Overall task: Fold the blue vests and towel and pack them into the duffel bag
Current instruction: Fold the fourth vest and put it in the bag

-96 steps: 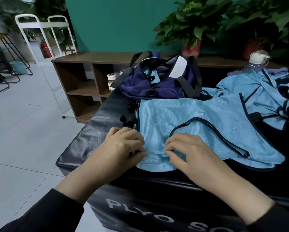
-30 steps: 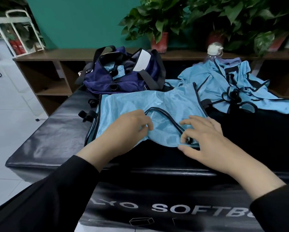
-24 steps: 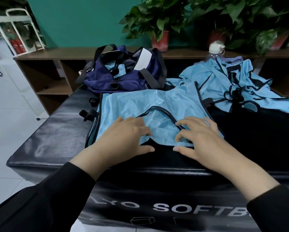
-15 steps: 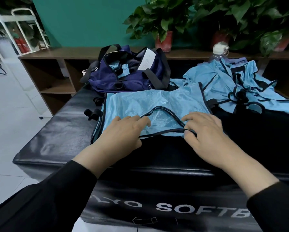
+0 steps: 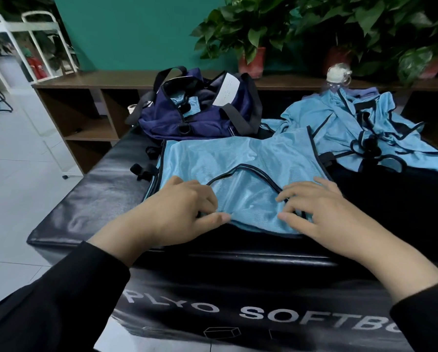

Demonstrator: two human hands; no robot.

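Vest (image 5: 238, 158) lies flat — both hands (image 5: 179, 209) (image 5: 314, 207) pinching its near hem.

This looks like a gym or sports training room. In the near foreground stands a black padded plyo soft box (image 5: 90, 199), its front printed with large pale letters reading "PLYO SOFTBO". On top lie light-blue mesh training vests (image 5: 365, 133) and a navy duffel bag (image 5: 200, 118). Behind it a low wooden shelf unit (image 5: 85, 118) runs along a teal wall (image 5: 136, 31), with potted plants (image 5: 248, 29) on top. At far left, white metal frames (image 5: 14, 34) stand on a pale tiled floor (image 5: 17, 179).
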